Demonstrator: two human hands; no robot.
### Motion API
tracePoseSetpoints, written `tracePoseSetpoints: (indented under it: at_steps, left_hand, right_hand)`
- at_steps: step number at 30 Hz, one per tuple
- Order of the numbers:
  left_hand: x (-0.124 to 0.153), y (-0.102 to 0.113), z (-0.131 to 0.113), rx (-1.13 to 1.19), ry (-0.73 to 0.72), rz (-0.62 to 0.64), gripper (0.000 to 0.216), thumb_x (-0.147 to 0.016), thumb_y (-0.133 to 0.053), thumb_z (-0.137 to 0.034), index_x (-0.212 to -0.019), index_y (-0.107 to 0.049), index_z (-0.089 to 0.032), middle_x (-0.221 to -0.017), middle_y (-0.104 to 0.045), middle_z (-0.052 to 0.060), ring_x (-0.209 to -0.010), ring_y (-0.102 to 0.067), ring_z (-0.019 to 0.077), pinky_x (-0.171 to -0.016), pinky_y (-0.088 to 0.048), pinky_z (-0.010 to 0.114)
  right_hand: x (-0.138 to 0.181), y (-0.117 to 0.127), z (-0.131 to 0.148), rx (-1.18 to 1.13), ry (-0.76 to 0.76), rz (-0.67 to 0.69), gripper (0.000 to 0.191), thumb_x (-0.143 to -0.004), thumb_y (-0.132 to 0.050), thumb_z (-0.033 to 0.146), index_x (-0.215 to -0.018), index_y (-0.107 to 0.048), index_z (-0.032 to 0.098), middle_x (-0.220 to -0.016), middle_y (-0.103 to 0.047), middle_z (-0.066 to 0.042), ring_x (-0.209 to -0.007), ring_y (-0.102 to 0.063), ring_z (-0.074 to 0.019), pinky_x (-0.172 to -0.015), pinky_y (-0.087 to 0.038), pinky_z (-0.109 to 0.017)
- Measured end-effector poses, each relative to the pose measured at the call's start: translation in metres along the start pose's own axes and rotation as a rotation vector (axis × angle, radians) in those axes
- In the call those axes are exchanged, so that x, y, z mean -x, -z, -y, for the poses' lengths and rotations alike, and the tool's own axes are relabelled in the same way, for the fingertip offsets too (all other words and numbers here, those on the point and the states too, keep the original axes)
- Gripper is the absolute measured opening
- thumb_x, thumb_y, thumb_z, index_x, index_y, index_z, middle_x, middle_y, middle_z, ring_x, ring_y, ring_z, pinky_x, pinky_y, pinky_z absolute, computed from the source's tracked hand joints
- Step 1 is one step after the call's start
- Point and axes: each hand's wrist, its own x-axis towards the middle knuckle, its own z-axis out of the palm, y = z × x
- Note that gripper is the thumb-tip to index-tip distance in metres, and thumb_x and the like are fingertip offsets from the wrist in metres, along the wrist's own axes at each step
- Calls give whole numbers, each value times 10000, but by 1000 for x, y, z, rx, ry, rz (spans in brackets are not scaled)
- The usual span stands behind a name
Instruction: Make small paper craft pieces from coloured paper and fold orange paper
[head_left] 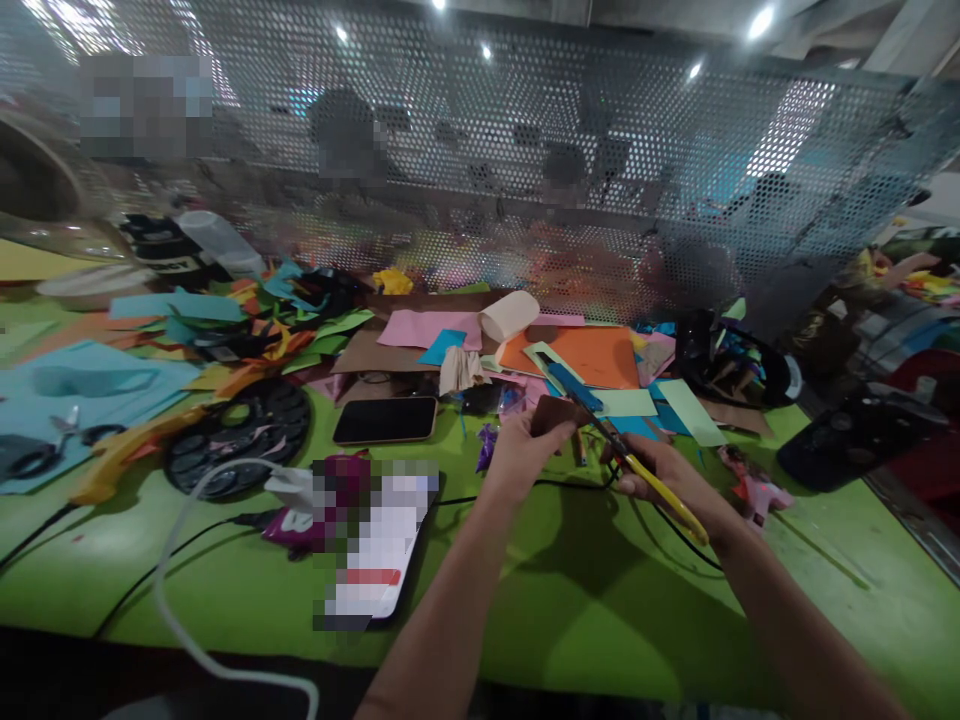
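My left hand [521, 452] is closed, pinching a small brown paper piece [553, 411] above the green table [592, 600]. My right hand [660, 478] is wrapped round yellow-handled scissors [637, 468], whose blades point up and left and meet the brown paper's right edge. Both hands hover just in front of a spread of coloured paper sheets, with an orange sheet [592, 355] and a blue strip [574, 385] right behind them.
A dark phone [385, 420] lies left of my hands, another phone [379, 560] nearer me. A black round tray [240, 435], a yellow glue gun [120, 455], cables, a paper roll [510, 315] and a black basket [735, 365] surround them. A perforated metal screen [525, 170] stands behind.
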Motion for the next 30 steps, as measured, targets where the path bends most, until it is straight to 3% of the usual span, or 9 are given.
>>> tracePoseSetpoints:
  at_steps: [9,21,30]
  left_hand:
    - [0,3,-3,21,14,25,266,-619,-820,-362,-759,-742,-149,-504,-511,-50,-502,-430,78,-515,-371,218]
    - [-3,8,2,18,-6,101,284,-632,-809,-368,-793,-733,-145,-534,-527,-50,-511,-423,76,-523,-357,219]
    - [-3,11,2,-11,11,121,255,-652,-788,-354,-759,-699,-140,-547,-506,-50,-518,-414,74,-533,-351,219]
  right_hand:
    - [-1,2,4,-54,-37,13,479,-707,-734,631,-928,-681,209,-791,-597,-13,-707,-515,-184,-612,-390,-275]
    - [-2,2,-4,-139,-74,42,443,-677,-784,573,-892,-676,201,-703,-510,17,-629,-419,-140,-547,-292,-252]
    - [-3,4,-4,-131,-118,62,512,-651,-785,605,-906,-673,176,-706,-500,17,-628,-410,-130,-556,-293,-247]
